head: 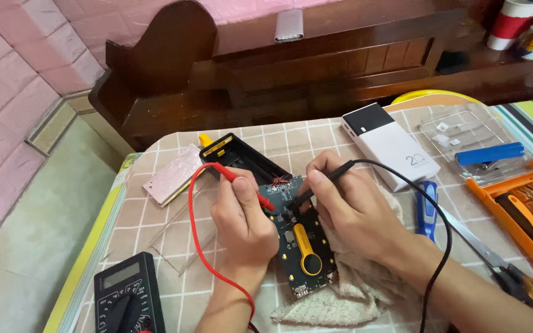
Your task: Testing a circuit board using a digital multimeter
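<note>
– nearest to us, what lies at the bottom edge?
– black multimeter [128, 299] on the checked desk [174, 243], at the lower left. its red lead [197, 231] curves up to the left hand.
– what do the hands hold?
– left hand [242, 216] is closed around the red probe [242, 183]. right hand [347, 206] pinches the black probe [325, 179] between the fingers. both tips come down on the dark circuit board [300, 237], close to each other.
– where is this board?
– in the middle of the desk, partly on a beige cloth [353, 287], with a yellow pry tool [306, 250] lying on it. its upper end touches an open black case [242, 159].
– and around?
– white power bank [390, 147] behind the right hand, blue-handled screwdriver [427, 209] beside it, orange bit set [522, 213] at the right edge.
</note>
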